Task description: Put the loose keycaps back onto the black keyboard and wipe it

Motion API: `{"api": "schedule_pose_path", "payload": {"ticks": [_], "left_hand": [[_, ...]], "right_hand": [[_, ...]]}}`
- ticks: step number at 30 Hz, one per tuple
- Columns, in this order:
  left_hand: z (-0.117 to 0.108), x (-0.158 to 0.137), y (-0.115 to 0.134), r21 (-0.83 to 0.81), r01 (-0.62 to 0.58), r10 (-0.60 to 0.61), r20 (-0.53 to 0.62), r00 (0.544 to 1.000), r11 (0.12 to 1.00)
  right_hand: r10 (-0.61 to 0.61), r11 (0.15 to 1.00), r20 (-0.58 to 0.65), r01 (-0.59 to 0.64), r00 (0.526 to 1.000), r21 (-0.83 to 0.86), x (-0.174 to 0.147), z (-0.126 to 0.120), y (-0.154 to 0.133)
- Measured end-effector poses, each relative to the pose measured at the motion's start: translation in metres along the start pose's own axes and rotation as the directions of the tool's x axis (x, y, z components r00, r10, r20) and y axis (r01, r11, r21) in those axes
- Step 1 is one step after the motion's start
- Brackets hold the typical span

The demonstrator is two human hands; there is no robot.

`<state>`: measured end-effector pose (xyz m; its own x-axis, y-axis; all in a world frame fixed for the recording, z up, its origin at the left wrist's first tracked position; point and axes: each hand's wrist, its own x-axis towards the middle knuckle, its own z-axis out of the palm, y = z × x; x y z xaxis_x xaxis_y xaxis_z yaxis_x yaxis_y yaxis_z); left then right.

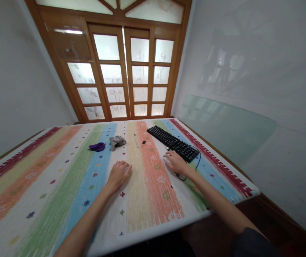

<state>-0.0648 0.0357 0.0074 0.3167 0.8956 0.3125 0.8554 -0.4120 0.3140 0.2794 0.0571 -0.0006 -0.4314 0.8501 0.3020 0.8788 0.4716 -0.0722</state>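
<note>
My left hand [119, 174] rests on the striped tablecloth, fingers loosely bent and nothing visible in them. Over the near edge of the black keyboard [172, 140] lies my right hand [176, 163], its fingers stretched to the left and low on the cloth. A small plug [168, 149] shows just beyond those fingers. The keyboard's black cable [200, 160] loops round on the right and passes under my right hand and wrist, where part of it is hidden.
Past my left hand lie a crumpled grey cloth [117, 142] and a purple bundle [97, 146]. A thin pen-like stick [136, 140] and a small black piece [144, 142] sit mid-table. A wall and a leaning glass panel [222, 125] border the table's right side.
</note>
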Motion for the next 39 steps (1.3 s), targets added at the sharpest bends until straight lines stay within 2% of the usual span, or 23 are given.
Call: {"api": "schedule_pose_path", "payload": {"ticks": [2, 5, 10, 12, 15, 17, 20, 23, 27, 31, 39], "left_hand": [[-0.002, -0.003, -0.004, -0.009, -0.019, 0.019, -0.009, 1.000, 1.000], [-0.003, -0.006, -0.012, -0.004, -0.041, 0.041, -0.006, 0.999, 0.999], [-0.003, -0.005, -0.021, 0.010, -0.059, 0.059, -0.019, 0.998, 0.998], [-0.003, -0.003, -0.023, 0.015, -0.072, 0.072, -0.027, 0.997, 0.997], [-0.003, -0.002, -0.022, 0.015, -0.106, 0.107, -0.023, 0.994, 0.994], [-0.001, -0.002, -0.021, 0.002, -0.141, 0.141, -0.017, 0.990, 0.990], [0.005, -0.004, -0.019, -0.018, -0.184, 0.184, -0.010, 0.983, 0.983], [0.013, -0.008, -0.017, -0.019, -0.208, 0.208, 0.012, 0.978, 0.978], [0.021, -0.016, -0.014, -0.003, -0.228, 0.228, 0.070, 0.971, 0.974], [0.028, -0.023, -0.012, 0.016, -0.215, 0.210, 0.153, 0.966, 0.976], [0.032, -0.024, -0.014, 0.009, -0.198, 0.194, 0.166, 0.967, 0.980]], "right_hand": [[-0.072, 0.996, 0.042, 0.069, 0.997, 0.060, -0.023, -0.002, 0.002], [-0.090, 0.987, 0.137, 0.070, 0.987, 0.148, -0.046, -0.011, 0.013], [-0.062, 0.992, 0.255, 0.031, 0.965, 0.123, -0.045, -0.031, 0.024], [-0.066, 0.996, 0.215, 0.050, 0.974, 0.078, -0.037, -0.033, 0.017], [-0.045, 0.997, 0.051, 0.042, 0.998, 0.060, -0.023, -0.028, -0.004], [-0.049, 0.995, -0.041, 0.052, 0.998, 0.081, -0.013, -0.023, -0.023], [-0.099, 0.986, -0.102, 0.112, 0.990, 0.124, 0.000, -0.013, -0.050], [-0.140, 0.977, -0.103, 0.154, 0.985, 0.148, 0.010, 0.000, -0.070], [-0.155, 0.976, -0.038, 0.159, 0.987, 0.148, 0.012, 0.022, -0.082], [-0.141, 0.975, 0.021, 0.135, 0.990, 0.177, 0.007, 0.041, -0.085], [-0.148, 0.973, 0.012, 0.143, 0.989, 0.181, 0.006, 0.053, -0.083]]}}
